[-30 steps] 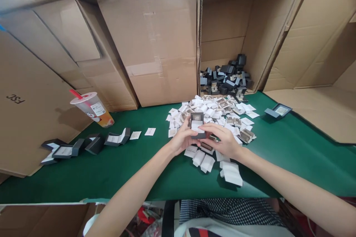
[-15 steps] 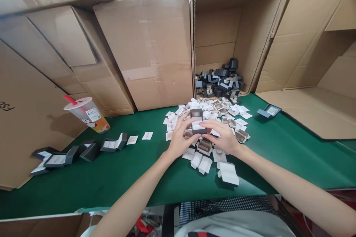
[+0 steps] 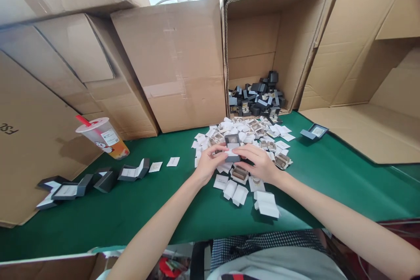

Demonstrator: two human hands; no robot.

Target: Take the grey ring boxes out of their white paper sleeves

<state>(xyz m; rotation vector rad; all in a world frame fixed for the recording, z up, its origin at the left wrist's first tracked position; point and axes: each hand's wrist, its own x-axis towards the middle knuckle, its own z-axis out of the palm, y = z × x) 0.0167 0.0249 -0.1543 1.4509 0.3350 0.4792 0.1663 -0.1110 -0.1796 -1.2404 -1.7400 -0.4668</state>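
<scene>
Both hands meet over a small dark grey hinged box [image 3: 232,147] whose lid stands open with a white insert inside. My left hand [image 3: 207,165] pinches its left side and my right hand [image 3: 259,162] grips its right side and front. They hold it just above a heap of white inserts and cards [image 3: 244,138] on the green table [image 3: 138,201]. More loose white pieces [image 3: 266,204] lie nearer me, below my right wrist.
An open carton [image 3: 259,39] on its side behind the heap holds several dark boxes [image 3: 256,96]. A drink cup with a red straw [image 3: 101,138] stands at left, near several open dark boxes [image 3: 92,179]. One open box [image 3: 314,131] lies at right. Large cartons ring the table.
The hands have closed in tighter on the small box and lowered it slightly toward the heap. The camera view has shifted a little; nothing else on the table moved.
</scene>
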